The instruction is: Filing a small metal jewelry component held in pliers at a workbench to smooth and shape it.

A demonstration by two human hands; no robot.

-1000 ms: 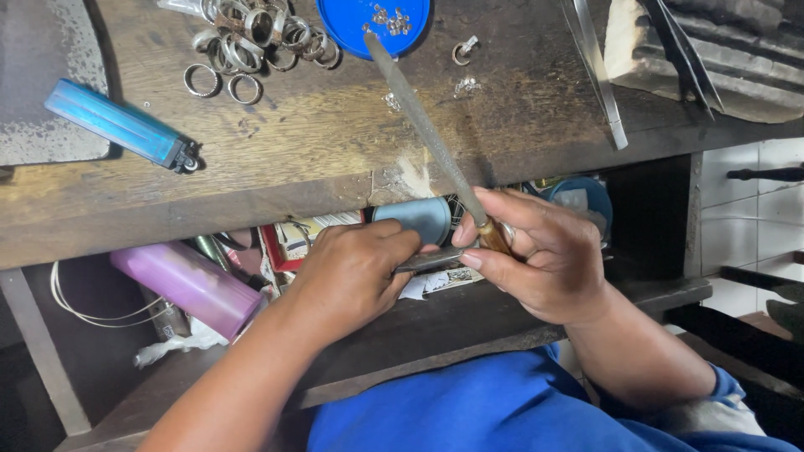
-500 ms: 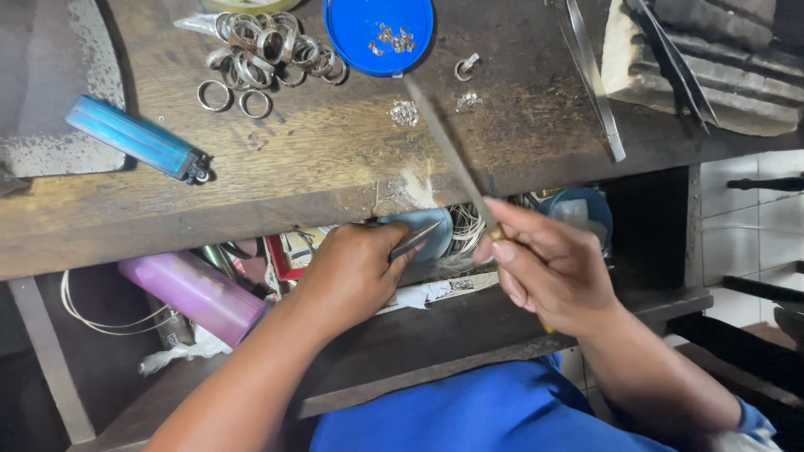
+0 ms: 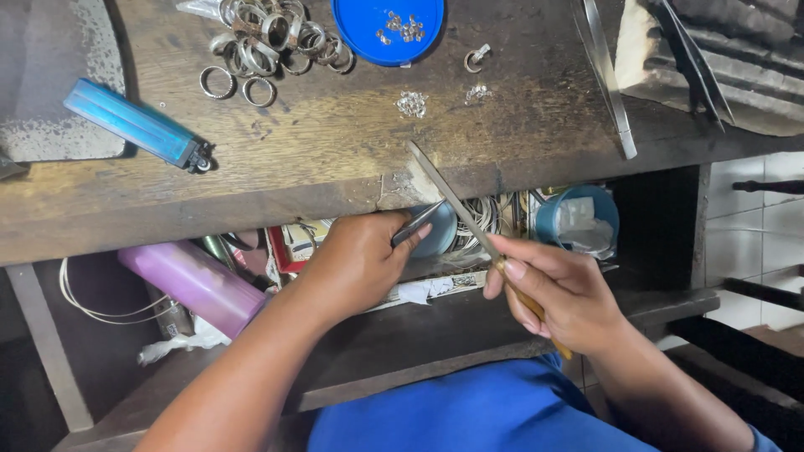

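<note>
Gripped in right hand (image 3: 561, 289): file (image 3: 456, 201), tip laid on tabletop (image 3: 335, 167) edge. Closed in left hand (image 3: 360, 259): tweezers (image 3: 419, 222), piece between them too small to tell. Filing apparently under way; steady strokes needed. Beyond: rings (image 3: 268, 38), blue lid (image 3: 388, 29), lighter (image 3: 134, 125).

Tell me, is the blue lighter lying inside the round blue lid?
No, the blue lighter lies on the wooden bench top at the left, well apart from the round blue lid.
</note>
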